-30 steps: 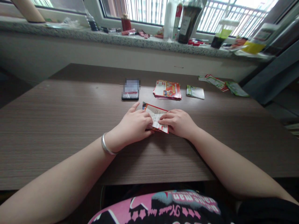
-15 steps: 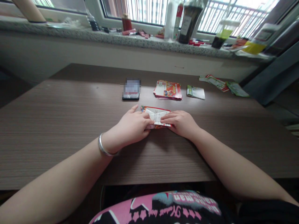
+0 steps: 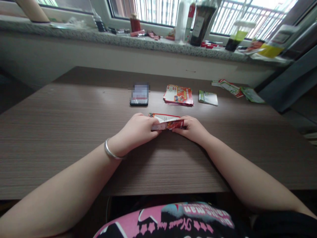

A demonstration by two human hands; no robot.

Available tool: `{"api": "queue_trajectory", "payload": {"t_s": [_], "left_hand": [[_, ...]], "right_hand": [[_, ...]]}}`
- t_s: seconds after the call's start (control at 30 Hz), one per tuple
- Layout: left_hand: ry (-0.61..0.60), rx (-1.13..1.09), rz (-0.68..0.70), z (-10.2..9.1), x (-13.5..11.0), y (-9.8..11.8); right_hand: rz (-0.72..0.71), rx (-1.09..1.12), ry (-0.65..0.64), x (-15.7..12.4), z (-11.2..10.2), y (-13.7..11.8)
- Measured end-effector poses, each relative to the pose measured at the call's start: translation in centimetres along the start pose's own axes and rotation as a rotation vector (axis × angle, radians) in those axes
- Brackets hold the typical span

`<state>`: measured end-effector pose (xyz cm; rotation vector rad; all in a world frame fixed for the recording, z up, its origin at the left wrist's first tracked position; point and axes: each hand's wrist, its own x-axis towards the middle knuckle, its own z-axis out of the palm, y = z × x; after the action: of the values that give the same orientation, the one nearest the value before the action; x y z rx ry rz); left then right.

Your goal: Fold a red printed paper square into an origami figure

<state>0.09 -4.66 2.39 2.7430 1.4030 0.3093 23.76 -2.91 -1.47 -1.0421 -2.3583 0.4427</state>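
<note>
Between my two hands is a red-and-white printed leaflet (image 3: 170, 124), low over the brown table. Its near edge is folded upward, so a red printed strip faces me, with white paper showing behind it. My left hand (image 3: 146, 127) grips the leaflet's left end, thumb at the near side and fingers behind. The right end is pinched by my right hand (image 3: 193, 129), its thumb under the near fold. Parts of the fingers of both hands are hidden by the paper. A silver bangle (image 3: 110, 150) circles my left wrist.
Beyond my hands lie a phone (image 3: 139, 96) with a blurred screen, a stack of red leaflets (image 3: 179, 96) and a small pile of green-white papers (image 3: 208, 98). More leaflets (image 3: 232, 88) are at the back right. Bottles (image 3: 201, 24) line the granite windowsill (image 3: 158, 44).
The leaflet's near edge has been lifted and folded up, turning its red side toward me. My fingers have gone from lying on the paper to gripping its ends.
</note>
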Motion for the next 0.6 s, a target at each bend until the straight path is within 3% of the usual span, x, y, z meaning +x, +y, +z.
{"api": "queue_trajectory", "payload": {"t_s": [0.1, 0.3, 0.43, 0.6], "left_hand": [[-0.022, -0.215, -0.147, 0.1, -0.1, -0.8], [0.056, -0.652, -0.349, 1.3, 0.7, -2.3], [0.089, -0.718, -0.404, 2.1, 1.1, -2.4], [0.176, -0.547, -0.369, 3.0, 1.4, -1.9]], "right_hand": [[0.06, 0.081, 0.02, 0.2, 0.1, 0.0], [0.158, 0.153, 0.037, 0.2, 0.4, 0.2], [0.191, 0.11, 0.072, 0.2, 0.5, 0.1], [0.261, -0.084, 0.07, 0.4, 0.6, -0.1]]}}
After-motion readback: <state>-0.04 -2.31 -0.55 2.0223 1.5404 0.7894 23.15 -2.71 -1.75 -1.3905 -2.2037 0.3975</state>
